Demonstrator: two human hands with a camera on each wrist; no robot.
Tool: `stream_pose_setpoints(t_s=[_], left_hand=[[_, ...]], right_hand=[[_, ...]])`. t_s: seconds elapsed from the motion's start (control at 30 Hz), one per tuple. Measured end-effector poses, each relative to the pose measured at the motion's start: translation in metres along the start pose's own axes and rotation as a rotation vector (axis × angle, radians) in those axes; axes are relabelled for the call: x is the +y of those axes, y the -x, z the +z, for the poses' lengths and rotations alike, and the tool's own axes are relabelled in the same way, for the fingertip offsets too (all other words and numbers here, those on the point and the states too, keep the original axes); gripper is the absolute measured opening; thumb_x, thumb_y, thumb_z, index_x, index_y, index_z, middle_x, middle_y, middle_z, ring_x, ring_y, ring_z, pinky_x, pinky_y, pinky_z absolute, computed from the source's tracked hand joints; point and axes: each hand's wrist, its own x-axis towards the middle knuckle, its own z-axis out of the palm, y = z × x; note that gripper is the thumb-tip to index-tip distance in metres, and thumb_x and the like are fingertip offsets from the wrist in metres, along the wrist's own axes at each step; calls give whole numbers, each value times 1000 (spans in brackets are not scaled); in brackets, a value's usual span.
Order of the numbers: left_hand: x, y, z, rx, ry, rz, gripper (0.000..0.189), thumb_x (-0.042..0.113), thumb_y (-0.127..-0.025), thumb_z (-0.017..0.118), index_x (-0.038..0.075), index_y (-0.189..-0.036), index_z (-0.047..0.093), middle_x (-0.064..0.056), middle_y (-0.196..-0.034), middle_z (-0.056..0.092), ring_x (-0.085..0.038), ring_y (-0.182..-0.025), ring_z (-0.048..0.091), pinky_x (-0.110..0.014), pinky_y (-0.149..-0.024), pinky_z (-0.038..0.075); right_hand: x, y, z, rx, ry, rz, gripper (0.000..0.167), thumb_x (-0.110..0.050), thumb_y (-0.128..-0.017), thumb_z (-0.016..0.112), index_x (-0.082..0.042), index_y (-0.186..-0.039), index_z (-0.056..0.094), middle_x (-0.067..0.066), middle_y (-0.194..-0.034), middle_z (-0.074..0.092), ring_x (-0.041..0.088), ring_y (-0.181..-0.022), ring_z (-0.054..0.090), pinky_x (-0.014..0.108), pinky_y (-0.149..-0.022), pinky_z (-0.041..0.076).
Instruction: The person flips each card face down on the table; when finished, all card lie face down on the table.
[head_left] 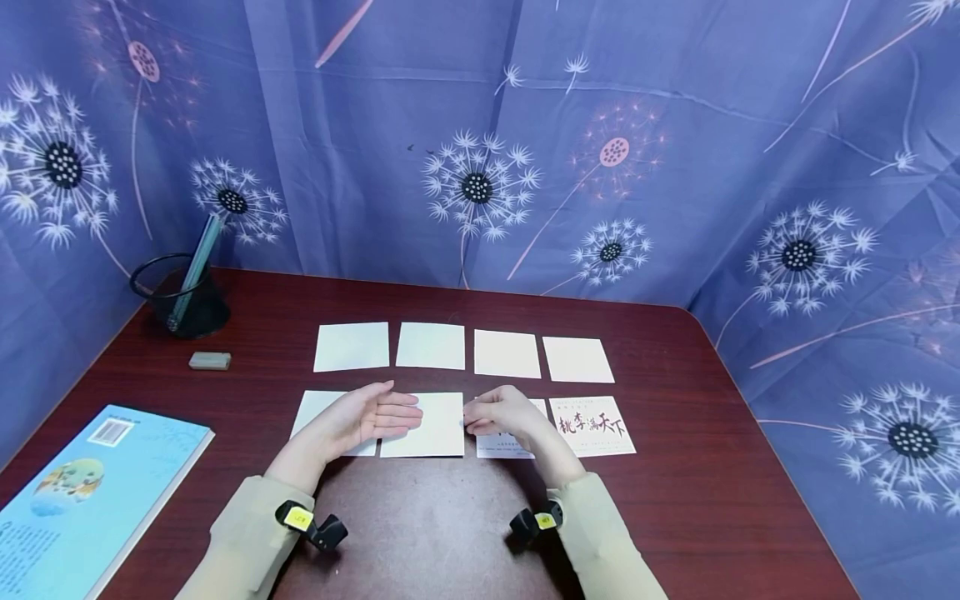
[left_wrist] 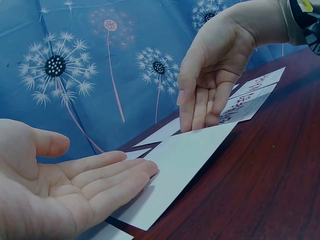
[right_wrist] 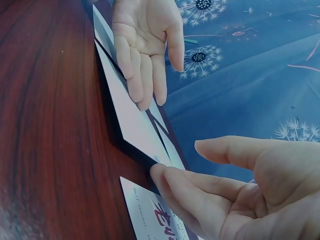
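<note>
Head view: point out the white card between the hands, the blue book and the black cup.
White card [head_left: 442, 432]: head view, upward face.
Blue book [head_left: 97, 504]: head view, upward cover.
Black cup [head_left: 209, 313]: head view, side wall.

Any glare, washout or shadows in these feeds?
Head: pale glare on the dark red wooden table, blank white rectangular cards nearly washed out; left wrist: shadow below the left hand on one card; right wrist: dark shadow along that card's edge.

1. I am observing the left hand [head_left: 358, 422] extending its fingers over a white card [head_left: 438, 429].
2. The right hand [head_left: 513, 414] is bordering that card's right edge, partly covering a printed card [head_left: 506, 448].
3. Four white cards [head_left: 431, 346] are lying in a row farther back.
</note>
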Motion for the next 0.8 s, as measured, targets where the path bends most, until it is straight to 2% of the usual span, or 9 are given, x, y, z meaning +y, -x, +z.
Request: stream_pose_setpoints(t_s=[0.13,0.3,0.5,0.8], left_hand=[[0,0,0,-3,3,5,58,24,-109,19,-23,-143,22,-41,-145,32,-22,-117,63,-30,-100,51],[-1,0,0,-2,-4,1,58,24,-109,19,-23,-143,21,-41,-146,32,-24,-120,61,-31,-101,51],[-2,0,-2,4,-2,1,59,25,-109,20,-23,-143,21,-40,-146,34,-21,-117,63,-31,-100,51],[-4,-2,6,24,40,26,57,25,-109,22,-20,-145,22,-33,-142,46,-21,-116,64,-31,-101,51]], right_hand=[[0,0,-1,1,-3,-1,33,-1,-93,54,24,-113,57,35,-105,67,15,-79,71,33,-81,60],[-1,0,-1,-3,21,-10,32,-2,-93,55,23,-111,59,36,-105,67,22,-84,73,35,-82,60],[-1,0,-2,-8,37,-17,32,-4,-93,55,23,-111,60,36,-105,67,28,-89,73,37,-83,60],[-1,2,-9,17,52,-22,32,-6,-93,59,20,-112,62,30,-101,71,20,-83,73,32,-78,61]])
